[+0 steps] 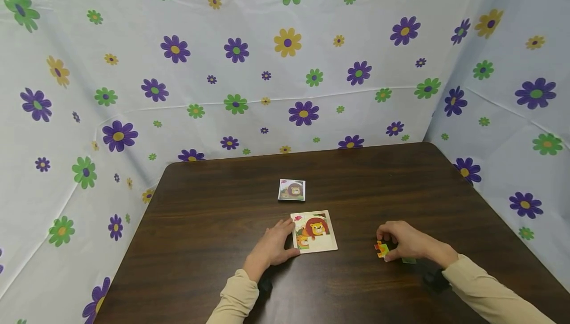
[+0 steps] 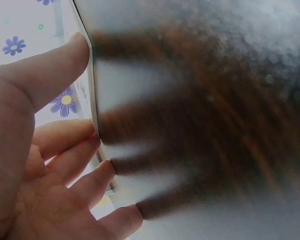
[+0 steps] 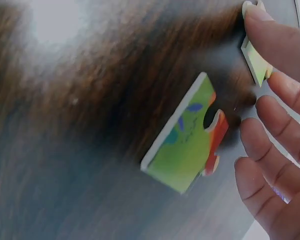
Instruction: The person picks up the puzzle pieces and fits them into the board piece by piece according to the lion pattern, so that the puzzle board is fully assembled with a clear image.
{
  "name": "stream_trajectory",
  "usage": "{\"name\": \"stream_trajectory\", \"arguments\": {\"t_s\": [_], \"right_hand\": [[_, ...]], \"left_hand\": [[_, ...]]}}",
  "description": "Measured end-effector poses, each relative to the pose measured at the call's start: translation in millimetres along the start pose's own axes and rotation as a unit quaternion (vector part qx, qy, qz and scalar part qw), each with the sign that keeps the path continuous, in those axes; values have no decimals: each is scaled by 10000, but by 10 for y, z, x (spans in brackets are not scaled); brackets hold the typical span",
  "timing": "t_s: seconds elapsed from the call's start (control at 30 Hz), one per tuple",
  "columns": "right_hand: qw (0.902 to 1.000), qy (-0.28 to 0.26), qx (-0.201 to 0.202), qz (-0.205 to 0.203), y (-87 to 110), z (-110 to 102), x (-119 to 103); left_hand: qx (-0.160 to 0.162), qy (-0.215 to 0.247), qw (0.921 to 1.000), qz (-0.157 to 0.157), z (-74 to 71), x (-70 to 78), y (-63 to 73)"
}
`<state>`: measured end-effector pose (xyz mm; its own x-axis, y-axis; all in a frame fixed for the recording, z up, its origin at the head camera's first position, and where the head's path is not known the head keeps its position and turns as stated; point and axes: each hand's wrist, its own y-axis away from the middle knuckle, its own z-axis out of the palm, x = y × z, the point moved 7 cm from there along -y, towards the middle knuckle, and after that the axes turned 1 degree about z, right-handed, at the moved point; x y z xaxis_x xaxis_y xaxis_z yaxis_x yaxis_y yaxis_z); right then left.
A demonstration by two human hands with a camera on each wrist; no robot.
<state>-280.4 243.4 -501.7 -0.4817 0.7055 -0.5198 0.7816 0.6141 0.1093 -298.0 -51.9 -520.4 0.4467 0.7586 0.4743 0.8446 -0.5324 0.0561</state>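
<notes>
A square wooden jigsaw puzzle (image 1: 330, 243) with a lion picture lies on the table, its lower right part bare wood. My left hand (image 1: 274, 246) rests along its left edge. Fingertips and thumb touch the puzzle's edge (image 2: 93, 95) in the left wrist view. Over to the right, my right hand (image 1: 407, 241) pinches a yellow, green and red puzzle piece (image 1: 381, 250) between thumb and fingers, low over the table. A second puzzle piece (image 3: 182, 140), green with a red-orange edge, lies flat under that hand; in the head view the wrist mostly hides it.
Behind the puzzle lies a small picture card (image 1: 291, 190) with the same lion. The dark wooden table (image 1: 213, 205) has white flowered cloth (image 1: 249, 57) hanging at its back and sides. A dark wrist device (image 1: 435, 280) sits by the right cuff.
</notes>
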Motion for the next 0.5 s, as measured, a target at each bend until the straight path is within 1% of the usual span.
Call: {"name": "stream_trajectory", "arguments": {"t_s": [0.13,0.23,0.37,0.5], "right_hand": [[9998,-59,165,-70,-22,8,-5],[9989,-239,404,-94,-34,12,-15],[9956,-504,781,-131,-67,9,-43],[9914,-812,1018,-128,-128,9,-77]], "left_hand": [[40,-3,10000,34,-6,7,1],[52,-21,10000,70,-12,17,1],[38,-28,10000,65,-22,23,5],[26,-24,10000,50,-25,27,6]]}}
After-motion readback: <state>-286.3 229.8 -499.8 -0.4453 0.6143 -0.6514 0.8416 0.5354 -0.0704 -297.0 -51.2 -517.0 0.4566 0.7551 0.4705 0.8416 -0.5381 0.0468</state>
